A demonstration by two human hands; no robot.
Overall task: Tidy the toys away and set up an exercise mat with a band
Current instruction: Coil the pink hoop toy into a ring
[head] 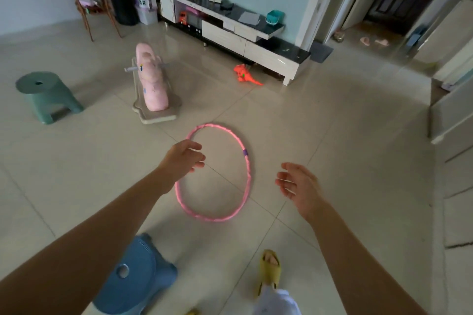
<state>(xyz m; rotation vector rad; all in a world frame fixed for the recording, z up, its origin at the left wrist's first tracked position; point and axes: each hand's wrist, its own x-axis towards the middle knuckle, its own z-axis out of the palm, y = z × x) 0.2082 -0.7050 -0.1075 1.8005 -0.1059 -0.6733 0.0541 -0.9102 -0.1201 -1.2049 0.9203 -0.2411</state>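
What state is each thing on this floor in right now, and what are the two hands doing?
pink hoop: flat on the floor
left hand: open, over the hoop's rim
right hand: open, beside the hoop, holding nothing
pink rocking horse: upright on its base
orange dinosaur toy: on the floor by the TV cabinet
green stool: upright
blue stool: upright

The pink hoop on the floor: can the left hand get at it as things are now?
Probably yes. The left hand is open over the near-left rim of the pink hoop, which lies flat on bare tiles. Nothing lies between them.
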